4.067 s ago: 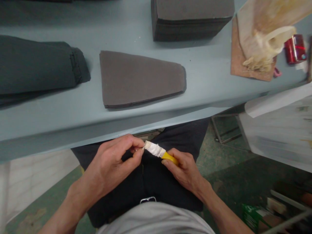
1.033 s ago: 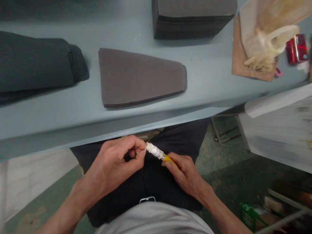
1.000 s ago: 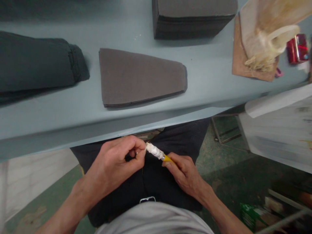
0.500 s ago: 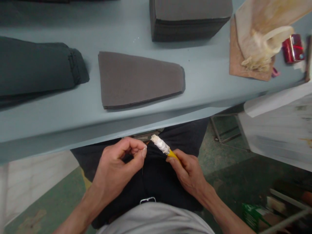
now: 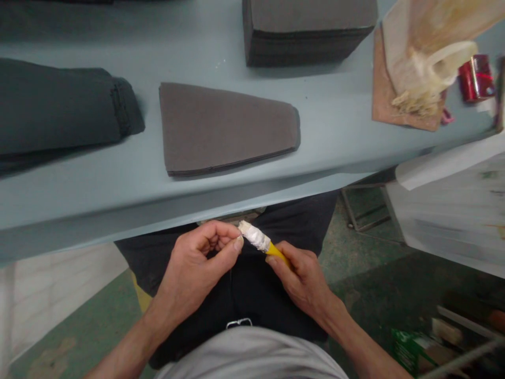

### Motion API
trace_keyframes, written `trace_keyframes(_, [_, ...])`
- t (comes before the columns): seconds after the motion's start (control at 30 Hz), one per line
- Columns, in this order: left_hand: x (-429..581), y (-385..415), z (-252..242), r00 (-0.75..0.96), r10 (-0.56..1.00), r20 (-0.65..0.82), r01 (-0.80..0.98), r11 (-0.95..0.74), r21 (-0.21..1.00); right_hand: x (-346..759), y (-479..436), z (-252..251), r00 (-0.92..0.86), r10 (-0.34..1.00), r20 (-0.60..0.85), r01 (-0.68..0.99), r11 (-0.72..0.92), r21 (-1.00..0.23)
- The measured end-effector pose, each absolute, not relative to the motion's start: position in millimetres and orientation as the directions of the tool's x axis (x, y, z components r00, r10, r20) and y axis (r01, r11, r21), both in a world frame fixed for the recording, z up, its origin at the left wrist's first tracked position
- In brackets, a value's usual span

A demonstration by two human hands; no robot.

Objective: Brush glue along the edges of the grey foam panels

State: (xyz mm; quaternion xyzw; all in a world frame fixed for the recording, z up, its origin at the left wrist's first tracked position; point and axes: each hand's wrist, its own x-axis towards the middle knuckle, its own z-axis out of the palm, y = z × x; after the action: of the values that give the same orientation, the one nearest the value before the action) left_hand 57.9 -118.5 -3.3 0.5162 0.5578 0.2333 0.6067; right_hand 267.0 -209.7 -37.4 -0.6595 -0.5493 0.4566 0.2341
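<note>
right hand (image 5: 300,267) grips a slanted yellow-handled tool (image 5: 258,239); left hand (image 5: 205,260) pinches, thumb against forefinger, by its tip (image 5: 244,227).

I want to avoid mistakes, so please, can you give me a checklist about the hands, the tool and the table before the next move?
1. Right hand grips the yellow-handled tool: ok.
2. White wrapping smooth: not ok, it looks wrinkled.
3. Left hand touching the tool's pale tip: cannot tell.
4. Gray-brown stack on the table, apart from both hands: ok.
5. Shiny red object apart from both hands: ok.
</note>
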Motion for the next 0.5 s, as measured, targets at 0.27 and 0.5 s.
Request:
trace_keyframes(0.27, [53.3,-120.3,-8.3,0.253,0.866,-0.431,0.328,0.343,0.88,268.6,-210.3,-40.6,-0.038,0.942,-0.332,0.593,-0.246,-0.767])
trace_keyframes(0.5, [54.8,-118.7,-8.7,0.249,0.857,-0.452,0.35,0.355,0.867,268.9,-210.0,-39.9,-0.051,0.966,-0.254,0.662,-0.158,-0.732])
